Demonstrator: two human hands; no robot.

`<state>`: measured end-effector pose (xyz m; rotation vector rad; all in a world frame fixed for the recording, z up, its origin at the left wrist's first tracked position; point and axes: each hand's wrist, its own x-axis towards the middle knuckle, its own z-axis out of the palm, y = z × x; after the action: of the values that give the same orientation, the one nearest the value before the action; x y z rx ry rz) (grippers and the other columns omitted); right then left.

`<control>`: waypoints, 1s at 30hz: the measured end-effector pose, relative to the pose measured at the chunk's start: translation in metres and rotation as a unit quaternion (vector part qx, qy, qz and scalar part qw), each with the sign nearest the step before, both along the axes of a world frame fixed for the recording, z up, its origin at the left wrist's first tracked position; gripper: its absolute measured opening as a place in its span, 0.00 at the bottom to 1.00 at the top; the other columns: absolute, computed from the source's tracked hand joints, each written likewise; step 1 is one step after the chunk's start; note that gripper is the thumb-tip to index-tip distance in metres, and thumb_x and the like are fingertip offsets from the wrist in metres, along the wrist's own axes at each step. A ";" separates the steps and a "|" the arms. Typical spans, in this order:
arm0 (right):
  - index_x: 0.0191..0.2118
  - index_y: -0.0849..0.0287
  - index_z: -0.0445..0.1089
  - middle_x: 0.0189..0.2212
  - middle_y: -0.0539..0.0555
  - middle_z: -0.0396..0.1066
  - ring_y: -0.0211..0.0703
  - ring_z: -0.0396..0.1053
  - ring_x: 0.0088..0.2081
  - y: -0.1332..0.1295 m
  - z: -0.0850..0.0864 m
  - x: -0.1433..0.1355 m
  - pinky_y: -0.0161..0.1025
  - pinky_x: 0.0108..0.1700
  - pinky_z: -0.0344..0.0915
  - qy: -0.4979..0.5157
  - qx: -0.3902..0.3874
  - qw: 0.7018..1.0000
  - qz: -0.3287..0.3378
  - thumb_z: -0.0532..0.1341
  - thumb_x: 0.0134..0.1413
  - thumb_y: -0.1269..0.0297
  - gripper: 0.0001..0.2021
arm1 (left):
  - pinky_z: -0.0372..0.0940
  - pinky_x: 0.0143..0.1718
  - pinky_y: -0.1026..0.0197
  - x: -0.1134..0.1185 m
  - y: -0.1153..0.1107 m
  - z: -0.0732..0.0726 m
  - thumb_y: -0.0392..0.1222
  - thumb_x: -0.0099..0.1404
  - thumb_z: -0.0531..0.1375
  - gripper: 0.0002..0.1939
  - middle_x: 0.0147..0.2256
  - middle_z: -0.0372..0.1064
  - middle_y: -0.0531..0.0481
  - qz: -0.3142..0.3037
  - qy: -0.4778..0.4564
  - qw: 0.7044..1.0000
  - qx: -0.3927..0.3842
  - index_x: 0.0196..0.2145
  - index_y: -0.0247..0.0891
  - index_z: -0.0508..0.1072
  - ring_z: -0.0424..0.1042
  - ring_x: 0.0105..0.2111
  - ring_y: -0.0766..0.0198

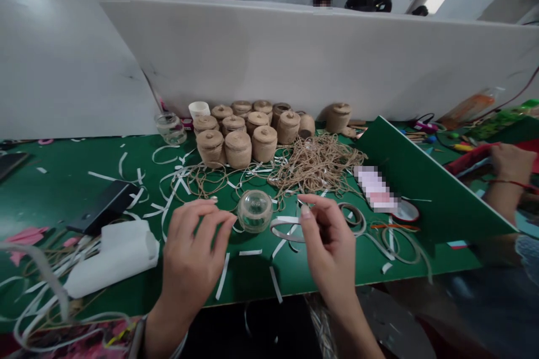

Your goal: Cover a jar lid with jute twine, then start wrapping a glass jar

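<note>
A small round glass jar stands on the green table between my hands. My left hand is at its left, thumb and index fingertips brought together close to the glass; I cannot make out whether anything is between them. On the other side, my right hand pinches a strip of white tape between thumb and fingers, and the strip hangs in a loop towards the jar. Behind the jar are several lidded jars wrapped in brown twine and a tangled heap of jute twine.
Loose white strips litter the green table. A white paper roll and a black box lie at left. Another glass jar stands farther back. A green divider rises at right, with another person's arm beyond it.
</note>
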<state>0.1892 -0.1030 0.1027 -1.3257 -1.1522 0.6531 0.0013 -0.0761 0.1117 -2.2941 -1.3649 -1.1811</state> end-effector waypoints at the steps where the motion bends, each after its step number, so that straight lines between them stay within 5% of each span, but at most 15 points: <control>1: 0.43 0.56 0.69 0.21 0.44 0.56 0.31 0.54 0.19 0.000 0.001 0.002 0.29 0.19 0.51 -0.004 0.002 1.000 -0.009 0.57 0.62 0.60 0.09 | 0.65 0.44 0.52 -0.006 0.002 0.000 0.38 0.66 0.57 0.04 0.34 0.68 0.45 0.021 -0.002 1.000 -0.002 0.33 0.40 0.70 0.70 0.40 0.54; 5: 0.44 0.56 0.69 0.20 0.43 0.56 0.31 0.53 0.18 0.000 0.001 0.007 0.30 0.18 0.49 -0.046 -0.001 0.999 -0.009 0.56 0.62 0.61 0.09 | 0.59 0.28 0.56 -0.041 0.010 -0.007 0.48 0.70 0.47 0.19 0.22 0.62 0.49 0.097 0.076 0.984 -0.131 0.23 0.42 0.64 0.65 0.25 0.56; 10: 0.45 0.55 0.70 0.23 0.47 0.65 0.35 0.62 0.23 -0.003 -0.008 0.010 0.33 0.25 0.60 -0.128 0.025 0.991 -0.029 0.58 0.60 0.63 0.09 | 0.59 0.25 0.56 -0.088 0.016 -0.038 0.58 0.66 0.49 0.24 0.20 0.70 0.47 0.132 0.122 0.925 -0.335 0.20 0.43 0.71 0.69 0.20 0.54; 13: 0.47 0.53 0.70 0.27 0.49 0.69 0.38 0.65 0.28 -0.006 -0.014 0.009 0.38 0.32 0.63 -0.190 0.067 0.979 -0.021 0.61 0.58 0.65 0.11 | 0.64 0.30 0.54 -0.098 0.017 -0.042 0.58 0.65 0.49 0.23 0.36 0.78 0.42 0.108 0.061 0.941 -0.316 0.34 0.44 0.79 0.76 0.32 0.47; 15: 0.47 0.52 0.70 0.27 0.49 0.71 0.39 0.66 0.28 -0.009 -0.018 0.006 0.40 0.35 0.62 -0.224 0.095 0.970 0.007 0.62 0.57 0.67 0.12 | 0.66 0.30 0.55 -0.092 0.017 -0.034 0.60 0.64 0.50 0.22 0.33 0.80 0.45 0.072 0.023 0.937 -0.341 0.34 0.47 0.79 0.77 0.30 0.48; 18: 0.48 0.53 0.70 0.26 0.48 0.74 0.40 0.66 0.28 -0.014 -0.021 -0.003 0.41 0.36 0.60 -0.253 0.118 0.959 0.043 0.64 0.54 0.69 0.14 | 0.69 0.32 0.58 -0.066 0.012 -0.014 0.63 0.61 0.55 0.21 0.27 0.79 0.49 -0.075 -0.030 0.913 -0.399 0.24 0.50 0.79 0.78 0.34 0.50; 20: 0.48 0.53 0.70 0.26 0.48 0.75 0.40 0.65 0.28 -0.018 -0.024 -0.009 0.41 0.35 0.59 -0.257 0.128 0.956 0.051 0.64 0.54 0.70 0.15 | 0.69 0.32 0.59 -0.044 0.007 -0.006 0.61 0.60 0.59 0.17 0.30 0.80 0.48 -0.108 -0.098 0.895 -0.422 0.36 0.49 0.81 0.78 0.33 0.52; 22: 0.48 0.52 0.70 0.27 0.48 0.76 0.40 0.64 0.28 -0.021 -0.027 -0.013 0.40 0.34 0.59 -0.259 0.138 0.955 0.054 0.65 0.54 0.70 0.15 | 0.70 0.34 0.60 -0.024 0.002 -0.004 0.56 0.60 0.62 0.17 0.34 0.79 0.49 -0.136 -0.145 0.870 -0.452 0.43 0.47 0.78 0.77 0.33 0.55; 26: 0.47 0.51 0.71 0.28 0.47 0.77 0.40 0.64 0.28 -0.026 -0.031 -0.016 0.39 0.32 0.60 -0.242 0.131 0.959 0.060 0.66 0.54 0.69 0.15 | 0.66 0.33 0.63 -0.004 -0.004 -0.013 0.51 0.63 0.60 0.11 0.28 0.75 0.52 -0.196 -0.167 0.834 -0.488 0.30 0.42 0.75 0.73 0.30 0.61; 30: 0.46 0.52 0.71 0.27 0.47 0.77 0.40 0.66 0.28 -0.027 -0.033 -0.014 0.38 0.33 0.63 -0.194 0.108 0.973 0.071 0.65 0.55 0.68 0.13 | 0.64 0.32 0.64 -0.005 -0.004 -0.013 0.49 0.63 0.60 0.11 0.28 0.71 0.54 -0.193 -0.187 0.806 -0.528 0.29 0.41 0.72 0.70 0.30 0.63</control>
<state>0.1750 -0.1298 0.0695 -1.2221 -1.5983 0.3616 -0.0034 -0.0805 0.0986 -3.3439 -2.1761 -1.1735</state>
